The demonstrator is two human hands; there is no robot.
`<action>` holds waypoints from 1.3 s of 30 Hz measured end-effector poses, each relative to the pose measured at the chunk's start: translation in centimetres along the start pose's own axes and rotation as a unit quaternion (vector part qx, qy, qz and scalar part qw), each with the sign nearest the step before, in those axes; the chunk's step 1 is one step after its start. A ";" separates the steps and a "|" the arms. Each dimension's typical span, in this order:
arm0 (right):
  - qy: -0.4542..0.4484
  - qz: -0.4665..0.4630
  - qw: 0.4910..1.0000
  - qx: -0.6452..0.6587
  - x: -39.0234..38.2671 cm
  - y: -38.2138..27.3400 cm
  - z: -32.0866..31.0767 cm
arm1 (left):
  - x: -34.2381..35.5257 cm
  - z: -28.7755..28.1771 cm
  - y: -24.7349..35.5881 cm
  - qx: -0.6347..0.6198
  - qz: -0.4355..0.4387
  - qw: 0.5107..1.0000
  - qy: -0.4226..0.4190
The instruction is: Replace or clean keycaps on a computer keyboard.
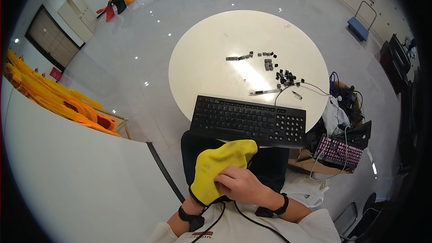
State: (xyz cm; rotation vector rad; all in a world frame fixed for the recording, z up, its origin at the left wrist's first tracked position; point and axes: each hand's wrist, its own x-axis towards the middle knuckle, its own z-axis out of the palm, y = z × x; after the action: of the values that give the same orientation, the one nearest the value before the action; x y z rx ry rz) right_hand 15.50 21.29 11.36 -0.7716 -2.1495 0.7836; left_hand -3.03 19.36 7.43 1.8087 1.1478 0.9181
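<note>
My left hand [218, 164] is inside a yellow cloth mitt [208, 171] with a dark cuff, raised over my lap. The mitt hides its fingers. Bare and closed, my right hand [240, 183] pinches the mitt's cloth over the left hand. Just beyond them, a black keyboard [238, 119] lies at the near edge of the round white table [202, 54]. Its number pad [290, 128] on the right has keycaps off, showing the pale switch mounts. Loose dark keycaps [285, 77] lie heaped behind it, with others in short rows [238, 57] farther back.
Between the keyboard and the keycaps lie a pen [264, 92] and a small slim object [297, 95]. A cable [315, 87] runs off the table's right side. At right stands a cardboard box [308, 162] with a pink-keyed keyboard [339, 152]. A white surface [81, 175] borders my left.
</note>
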 end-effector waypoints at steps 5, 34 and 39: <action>-0.015 0.023 1.000 0.003 0.5 -0.2 0.3 | -0.8 1.2 -1.9 -0.030 -0.005 0.998 0.046; -0.025 0.124 0.990 0.055 1.4 -2.0 0.3 | 2.8 -1.9 4.0 -0.216 -0.081 0.972 0.037; 0.032 0.175 0.983 -0.032 2.0 -1.0 0.3 | 2.4 -1.6 3.9 -0.294 -0.061 0.954 0.017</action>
State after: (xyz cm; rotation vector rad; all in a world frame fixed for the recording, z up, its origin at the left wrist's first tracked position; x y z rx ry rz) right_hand 13.87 21.97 12.77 -1.2147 -2.0144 0.8548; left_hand -2.18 20.87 11.97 1.2292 0.8689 1.0816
